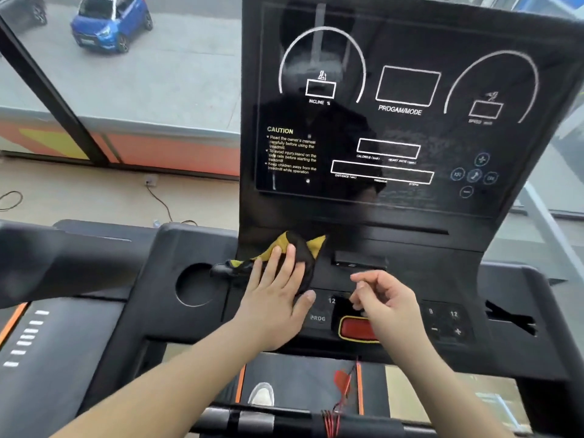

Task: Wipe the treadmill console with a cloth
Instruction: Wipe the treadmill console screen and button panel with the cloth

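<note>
Blue car (109, 22) outside, cable (159, 200) on floor

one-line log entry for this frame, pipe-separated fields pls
phase: wiping | left hand: flat on cloth, lower console, beside cup holder | right hand: curled, empty, above red button | screen: off

Both forearms and hands (278, 298) are bare, with no sleeves visible.
</note>
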